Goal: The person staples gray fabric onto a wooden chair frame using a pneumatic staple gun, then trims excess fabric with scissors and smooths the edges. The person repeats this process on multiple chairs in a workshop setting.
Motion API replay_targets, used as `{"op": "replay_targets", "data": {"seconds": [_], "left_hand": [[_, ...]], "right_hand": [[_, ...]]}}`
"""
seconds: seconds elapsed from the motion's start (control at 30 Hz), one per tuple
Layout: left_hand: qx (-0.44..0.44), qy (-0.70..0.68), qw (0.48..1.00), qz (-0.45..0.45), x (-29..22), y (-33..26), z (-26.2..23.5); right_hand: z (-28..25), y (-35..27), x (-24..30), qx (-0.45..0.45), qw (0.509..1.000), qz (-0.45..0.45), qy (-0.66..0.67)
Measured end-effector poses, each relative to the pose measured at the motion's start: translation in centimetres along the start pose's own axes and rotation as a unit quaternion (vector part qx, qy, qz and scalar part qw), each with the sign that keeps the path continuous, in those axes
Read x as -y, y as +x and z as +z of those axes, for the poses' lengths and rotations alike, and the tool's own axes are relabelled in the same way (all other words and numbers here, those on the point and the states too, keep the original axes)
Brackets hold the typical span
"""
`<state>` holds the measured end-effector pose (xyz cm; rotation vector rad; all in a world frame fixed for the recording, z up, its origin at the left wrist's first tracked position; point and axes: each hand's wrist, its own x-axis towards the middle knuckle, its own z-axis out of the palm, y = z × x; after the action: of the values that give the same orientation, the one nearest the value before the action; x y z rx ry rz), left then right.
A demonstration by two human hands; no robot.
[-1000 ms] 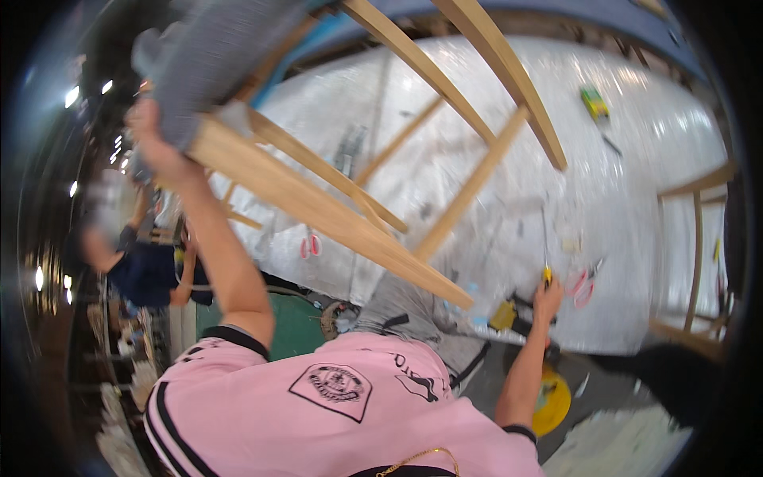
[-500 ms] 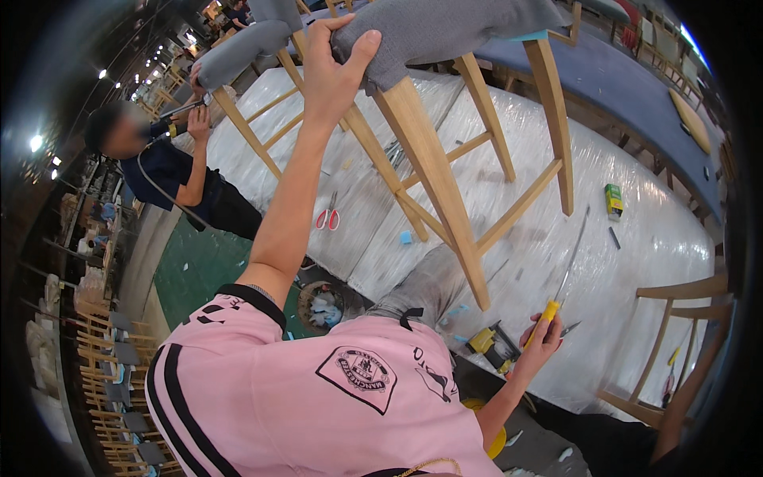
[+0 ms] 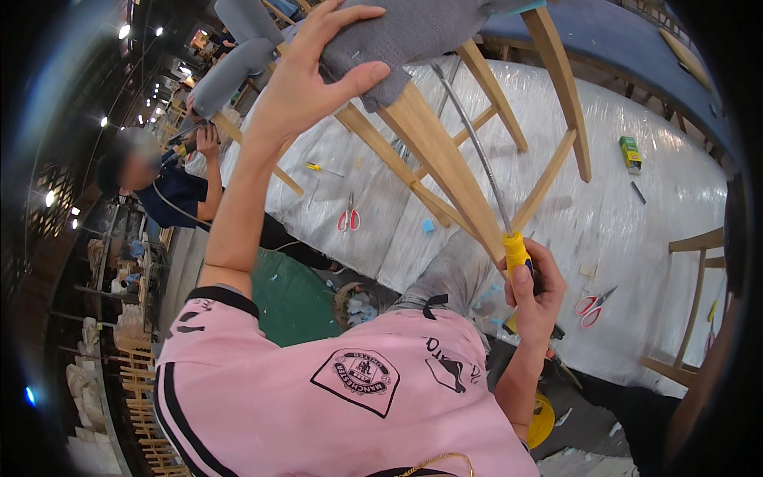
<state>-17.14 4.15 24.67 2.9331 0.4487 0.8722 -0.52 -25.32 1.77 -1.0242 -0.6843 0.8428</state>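
My left hand (image 3: 306, 79) grips the padded grey end of a wooden chair (image 3: 441, 151), its thumb and fingers spread around the corner of the fabric. The chair is tilted, with its pale legs and stretchers over the table. In my right hand (image 3: 536, 286) is a screwdriver (image 3: 517, 250) with a yellow handle, held in closed fingers. Its long metal shaft points up across the chair legs, and its tip ends beside the grey upholstery, apparently just short of it. Some of my left fingers lie behind the pad.
A plastic-wrapped table (image 3: 381, 246) bears scissors (image 3: 348, 219), another pair of scissors (image 3: 592, 306), a second screwdriver (image 3: 322, 168) and a green-yellow box (image 3: 630, 154). A co-worker (image 3: 171, 179) stands at the left beside another grey chair (image 3: 230, 75). Another wooden frame (image 3: 695, 310) is at the right.
My right hand has lifted the screwdriver up and left from the table to the chair leg. The scissors by that hand now lie on the table. My left hand keeps hold of the chair.
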Motion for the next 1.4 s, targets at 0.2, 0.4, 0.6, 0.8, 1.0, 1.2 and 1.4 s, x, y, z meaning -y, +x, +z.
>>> {"op": "replay_targets", "data": {"seconds": [0.2,0.4,0.6,0.8,1.0,1.2,1.4], "left_hand": [[0.067,0.076,0.995,0.013,-2.1,1.1,-1.4],[0.093,0.096,0.991,0.016,-2.3,1.5,-1.7],[0.103,0.077,0.992,0.009,-2.7,1.6,-1.6],[0.08,0.066,0.993,0.062,-1.2,0.7,-1.2],[0.092,0.051,0.993,0.052,-2.6,0.3,-0.6],[0.081,0.066,0.993,0.045,-3.2,0.7,-0.4],[0.052,0.045,0.998,0.009,-1.7,0.3,-0.3]], "right_hand": [[-0.3,-0.7,0.2,0.002,0.999,-0.016,-0.049],[-0.6,0.3,1.4,0.006,0.99,-0.07,-0.12],[-0.3,1.2,2.3,0.025,0.976,-0.133,-0.17],[-0.9,1.0,3.4,0.061,0.989,-0.039,-0.13],[-1.3,0.8,3.0,0.061,0.992,-0.052,-0.099],[1.3,0.7,-2.2,0.049,0.998,0.028,0.032],[1.4,0.9,-2.2,0.043,0.996,-0.052,-0.055]]}}
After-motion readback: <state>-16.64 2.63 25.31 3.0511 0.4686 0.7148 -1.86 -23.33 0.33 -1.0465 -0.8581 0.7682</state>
